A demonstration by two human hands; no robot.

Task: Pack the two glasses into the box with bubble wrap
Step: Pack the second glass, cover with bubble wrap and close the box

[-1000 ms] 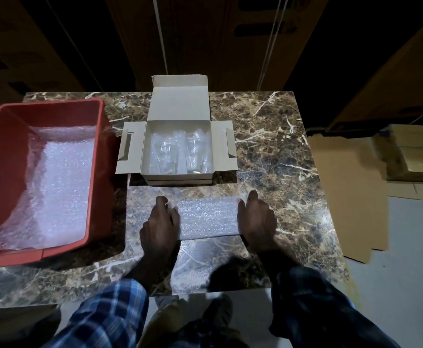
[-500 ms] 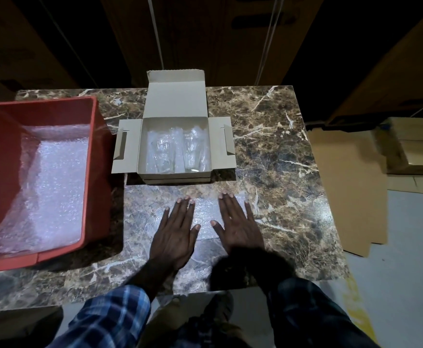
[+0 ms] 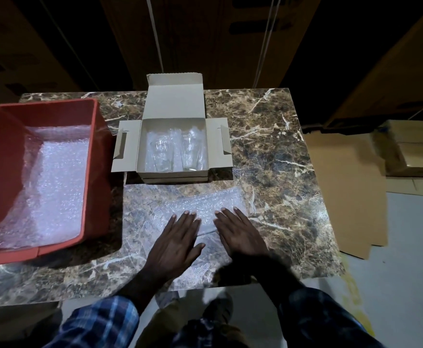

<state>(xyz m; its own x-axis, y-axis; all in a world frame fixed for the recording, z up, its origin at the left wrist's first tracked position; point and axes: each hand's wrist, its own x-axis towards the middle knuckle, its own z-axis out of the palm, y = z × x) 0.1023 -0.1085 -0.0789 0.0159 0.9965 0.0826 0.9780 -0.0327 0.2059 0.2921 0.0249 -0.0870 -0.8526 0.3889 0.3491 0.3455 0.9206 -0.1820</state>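
An open cardboard box (image 3: 175, 101) stands at the middle back of the marble table, its flaps spread. Inside lie two clear glasses, the left glass (image 3: 162, 154) and the right glass (image 3: 191, 151), on bubble wrap lining. A clear sheet of bubble wrap (image 3: 205, 200) lies spread on the table in front of the box. My left hand (image 3: 176, 243) and my right hand (image 3: 239, 233) press flat on that sheet side by side, fingers stretched toward the box, holding nothing.
A red plastic bin (image 3: 12, 114) with more bubble wrap (image 3: 52, 187) sits at the table's left. Flat cardboard (image 3: 346, 194) and a taped parcel (image 3: 411, 151) lie on the floor to the right. The table's near edge is just below my wrists.
The folded bubble wrap pad held between my hands a second ago now lies spread out. Both hands went from gripping its ends to lying flat on it.
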